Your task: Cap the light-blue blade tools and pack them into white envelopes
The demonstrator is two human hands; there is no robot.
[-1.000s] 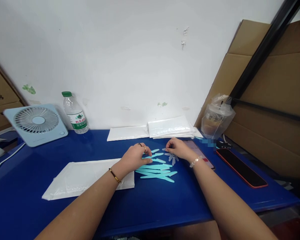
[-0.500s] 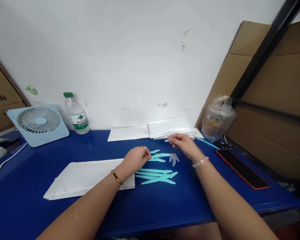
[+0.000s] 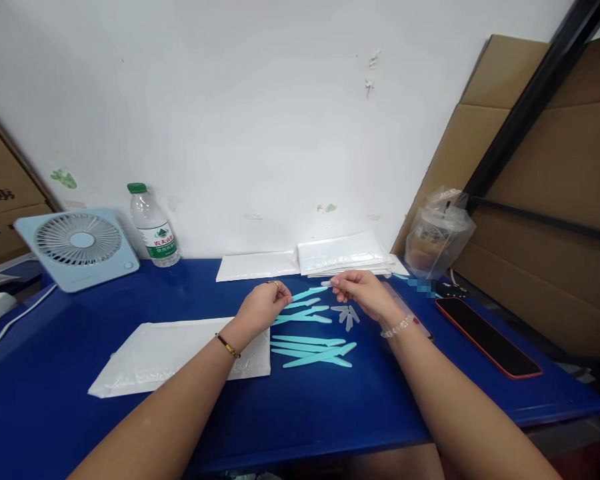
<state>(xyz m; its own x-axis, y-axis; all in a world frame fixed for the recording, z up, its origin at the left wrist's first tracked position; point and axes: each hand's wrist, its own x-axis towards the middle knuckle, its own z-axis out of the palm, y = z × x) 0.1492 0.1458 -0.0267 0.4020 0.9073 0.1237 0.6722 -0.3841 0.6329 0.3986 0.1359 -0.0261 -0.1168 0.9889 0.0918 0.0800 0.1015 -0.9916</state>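
Note:
My left hand [image 3: 265,307] pinches the left end of a turquoise stick [image 3: 307,293]. At that stick's right tip, my right hand [image 3: 363,293] holds a small translucent cap [image 3: 326,284] between thumb and fingertips. Below them lie several more turquoise sticks [image 3: 305,342] on the blue table, some crossing each other. A little group of loose translucent caps [image 3: 349,315] rests just under my right hand. Under my left forearm is a large white padded envelope [image 3: 175,350].
White envelopes [image 3: 343,257] are stacked by the wall. A blue fan [image 3: 83,243] and a water bottle [image 3: 155,230] stand at the left. On the right are a bagged drink cup [image 3: 433,240] and a phone [image 3: 487,337] on the blue table [image 3: 330,413].
My left hand has moved slightly left and up with a turquoise stick. The cap in my right hand has come left and down to that stick's tip.

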